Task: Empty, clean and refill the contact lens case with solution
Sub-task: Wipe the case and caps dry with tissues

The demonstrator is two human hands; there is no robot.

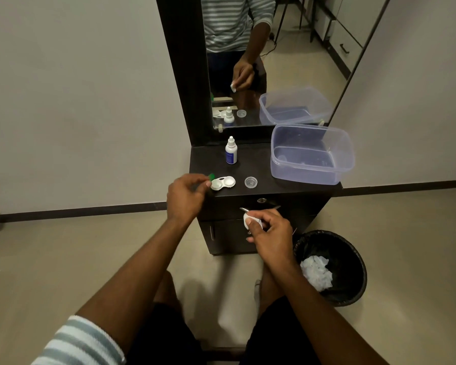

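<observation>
The white contact lens case (223, 183) lies with both wells uncovered at the front left of the dark cabinet top (258, 156). My left hand (186, 194) is at its left end, pinching a green cap (211, 176) just above that end. My right hand (267, 233) hangs in front of the cabinet drawers, holding a small white cap wrapped in tissue (250, 220). A white solution bottle (231, 151) with a blue label stands upright behind the case. A small clear lid (250, 182) lies to the right of the case.
A clear plastic tub (311, 155) takes up the right side of the cabinet top. A mirror (269, 61) rises behind it. A black bin (332, 267) with crumpled tissue inside stands on the floor at the right, beside the cabinet.
</observation>
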